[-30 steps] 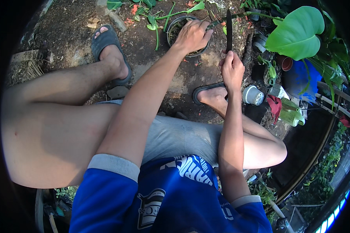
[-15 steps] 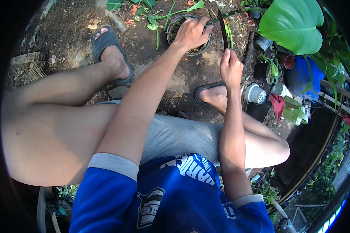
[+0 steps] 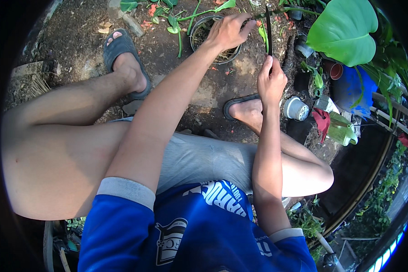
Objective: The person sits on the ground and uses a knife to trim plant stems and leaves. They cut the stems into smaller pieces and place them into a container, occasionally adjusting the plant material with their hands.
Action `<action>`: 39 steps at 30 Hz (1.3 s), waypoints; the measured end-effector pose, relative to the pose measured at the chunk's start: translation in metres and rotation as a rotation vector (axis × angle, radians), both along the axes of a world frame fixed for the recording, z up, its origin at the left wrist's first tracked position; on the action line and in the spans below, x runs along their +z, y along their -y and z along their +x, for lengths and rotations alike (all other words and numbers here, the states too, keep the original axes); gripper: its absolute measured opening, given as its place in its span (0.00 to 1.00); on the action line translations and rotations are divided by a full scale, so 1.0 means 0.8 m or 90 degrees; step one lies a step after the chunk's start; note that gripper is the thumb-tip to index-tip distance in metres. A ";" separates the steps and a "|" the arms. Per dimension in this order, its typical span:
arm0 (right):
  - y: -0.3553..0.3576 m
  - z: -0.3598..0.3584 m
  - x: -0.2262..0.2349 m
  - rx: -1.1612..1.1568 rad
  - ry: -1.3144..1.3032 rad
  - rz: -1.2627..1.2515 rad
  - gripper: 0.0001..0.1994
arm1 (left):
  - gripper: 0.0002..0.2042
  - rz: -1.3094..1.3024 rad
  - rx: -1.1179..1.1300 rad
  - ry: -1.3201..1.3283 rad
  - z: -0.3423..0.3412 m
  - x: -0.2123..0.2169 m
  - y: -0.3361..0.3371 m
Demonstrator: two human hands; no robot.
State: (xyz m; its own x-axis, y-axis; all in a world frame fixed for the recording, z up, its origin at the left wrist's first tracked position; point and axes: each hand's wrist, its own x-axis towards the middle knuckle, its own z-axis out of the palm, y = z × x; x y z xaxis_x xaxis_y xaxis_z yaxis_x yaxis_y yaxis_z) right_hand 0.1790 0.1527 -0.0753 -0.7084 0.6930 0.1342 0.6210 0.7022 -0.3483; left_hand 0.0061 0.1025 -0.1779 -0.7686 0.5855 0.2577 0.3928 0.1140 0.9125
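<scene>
My right hand is closed around the handle of a knife. Its dark, narrow blade points away from me, close to a thick plant stem; whether the two touch is unclear. Over a round dark pot with soil inside, my left hand has its fingers curled and thumb bent at the near end of that stem. The fingertips are partly hidden. A thin green stalk lies on the ground beside the blade.
Cut stems and leaves lie left of the pot. At the right are a large green leaf, a white pot, a blue container and a light green jug. My sandalled feet flank the pot area.
The knife has shifted slightly right, and its blade stands more upright. My left hand stays over the pot, a little higher in the picture. The whole view has shifted slightly.
</scene>
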 end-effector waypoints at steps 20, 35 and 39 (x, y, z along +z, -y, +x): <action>0.007 -0.065 0.027 0.118 0.037 0.057 0.20 | 0.09 -0.011 0.010 -0.103 0.011 -0.007 0.002; 0.014 -0.061 0.035 0.045 0.054 0.035 0.18 | 0.10 -0.043 -0.013 -0.139 0.007 -0.011 -0.002; 0.017 -0.051 0.045 0.027 0.107 0.017 0.19 | 0.10 -0.047 -0.025 -0.095 0.006 -0.011 -0.004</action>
State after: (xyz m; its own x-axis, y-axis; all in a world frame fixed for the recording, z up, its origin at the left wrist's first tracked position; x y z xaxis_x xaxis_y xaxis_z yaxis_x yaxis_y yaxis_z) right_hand 0.1379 0.1388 -0.0394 -0.7509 0.6598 0.0293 0.6385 0.7366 -0.2230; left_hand 0.0113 0.1060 -0.1870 -0.7012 0.6356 0.3230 0.5291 0.1603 0.8333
